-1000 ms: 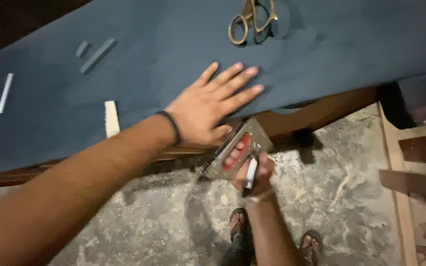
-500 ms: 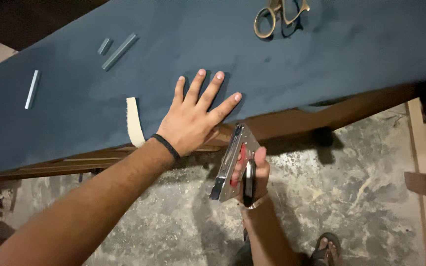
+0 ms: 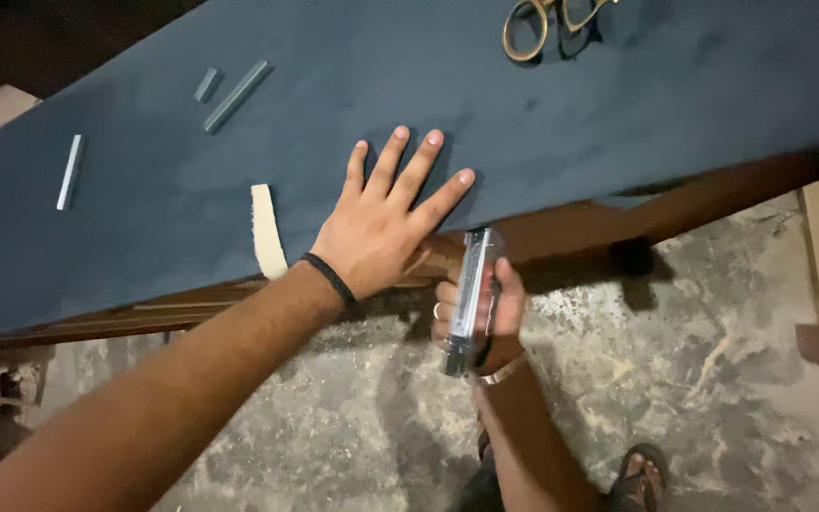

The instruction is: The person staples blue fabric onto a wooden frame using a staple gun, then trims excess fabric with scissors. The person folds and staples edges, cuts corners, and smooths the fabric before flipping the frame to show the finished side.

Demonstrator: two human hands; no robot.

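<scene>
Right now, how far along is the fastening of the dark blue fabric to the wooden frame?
Done: the dark blue fabric lies spread flat over the wooden frame. In hand: the left hand presses the fabric down near the edge, while the right hand holds a metal staple gun against the frame's side. Left: no staples are visible along the edge; grey staple strips and brass scissors lie on the fabric.

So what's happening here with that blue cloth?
A person presses the left hand flat, fingers spread, on dark blue fabric laid over a wooden frame. The right hand grips a metal staple gun, its nose up at the frame's edge just below the fabric. Staple strips, a pale scrap and scissors lie on the cloth.
</scene>
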